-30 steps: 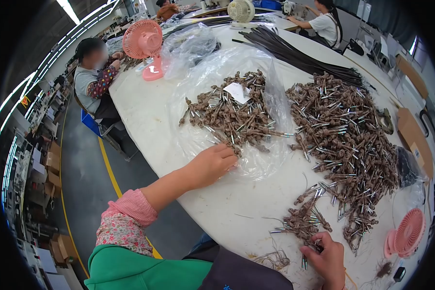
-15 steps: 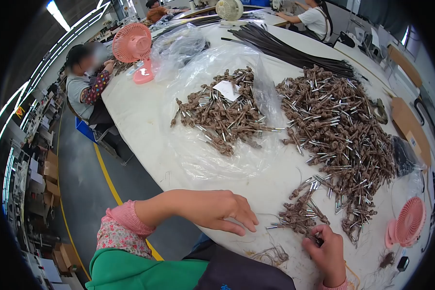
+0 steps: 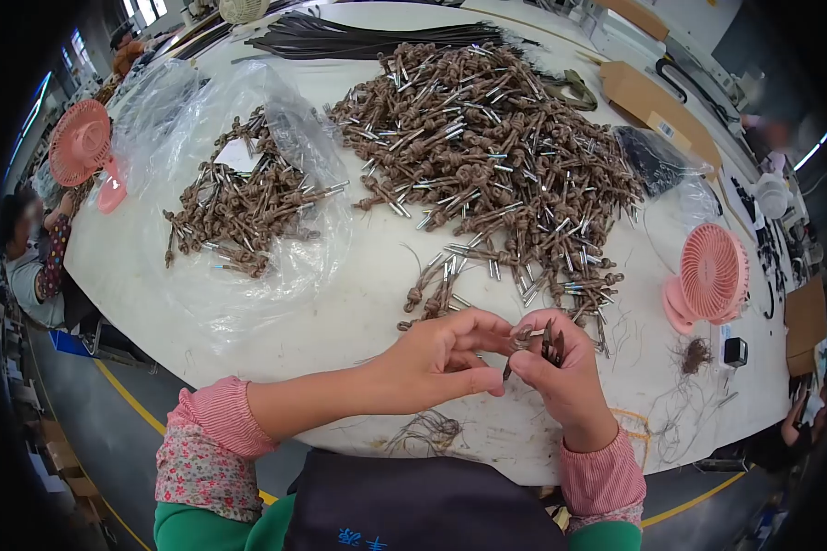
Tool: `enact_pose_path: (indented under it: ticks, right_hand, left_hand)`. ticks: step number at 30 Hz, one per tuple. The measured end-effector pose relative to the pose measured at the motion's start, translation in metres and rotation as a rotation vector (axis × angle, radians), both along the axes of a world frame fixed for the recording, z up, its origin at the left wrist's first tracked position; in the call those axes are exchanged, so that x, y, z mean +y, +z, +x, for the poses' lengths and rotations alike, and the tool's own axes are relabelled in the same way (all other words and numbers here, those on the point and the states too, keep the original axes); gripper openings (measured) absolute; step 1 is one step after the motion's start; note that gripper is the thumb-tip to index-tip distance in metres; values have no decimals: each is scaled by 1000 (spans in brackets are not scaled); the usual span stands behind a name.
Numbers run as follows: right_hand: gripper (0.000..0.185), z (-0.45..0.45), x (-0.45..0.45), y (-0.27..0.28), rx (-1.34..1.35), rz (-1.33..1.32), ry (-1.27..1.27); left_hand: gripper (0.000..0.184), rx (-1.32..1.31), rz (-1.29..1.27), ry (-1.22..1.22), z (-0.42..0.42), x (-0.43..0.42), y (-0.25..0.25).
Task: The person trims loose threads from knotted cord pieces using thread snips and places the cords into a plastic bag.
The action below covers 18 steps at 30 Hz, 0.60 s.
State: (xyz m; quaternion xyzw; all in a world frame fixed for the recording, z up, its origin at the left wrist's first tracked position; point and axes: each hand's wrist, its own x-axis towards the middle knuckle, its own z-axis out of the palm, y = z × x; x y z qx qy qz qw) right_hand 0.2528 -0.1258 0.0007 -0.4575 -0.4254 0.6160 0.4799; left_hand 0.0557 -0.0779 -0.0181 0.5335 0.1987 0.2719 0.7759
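Note:
A small pair of dark thread snips (image 3: 551, 344) sits in my right hand (image 3: 565, 381), whose fingers are closed around it. Between that hand's thumb and forefinger is a brown knotted cord (image 3: 521, 339), partly hidden by the fingers. My left hand (image 3: 436, 356) comes in from the left, its fingertips at the knot and its thumb apart from them. Just beyond both hands lie a few loose knotted cords (image 3: 439, 280) with silvery metal tips. Behind them spreads a large heap of the same cords (image 3: 496, 147).
More cords (image 3: 248, 207) lie on a clear plastic bag (image 3: 248, 308) at left. Pink fans (image 3: 712, 271) stand on both sides of the white table (image 3: 377, 253). Dark strips (image 3: 368, 39) lie at the back. Thread scraps (image 3: 427, 432) lie near the front edge. A person (image 3: 37, 248) sits at far left.
The view has swung right. My right hand has lifted from the small cord pile with a knotted cord, and my left hand has come over to meet it.

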Motion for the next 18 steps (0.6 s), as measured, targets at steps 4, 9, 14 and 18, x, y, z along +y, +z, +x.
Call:
enact_pose_path:
  ticks: [4,9,14,18]
  right_hand:
    - [26,2,-1,-4,34,-16,19]
    - [24,2,0,-2,70,-27,30]
    - [22,6,0,-3,-151,59,12]
    - [19,1,1,-2,-222,153,-12]
  left_hand:
    - [27,77,-117,-23,3,6,1]
    - [19,100,-224,-16,-1,8,0]
    - [20,78,-287,-31,-5,8,-6]
    - [18,121,-220,-32,-5,8,-6]
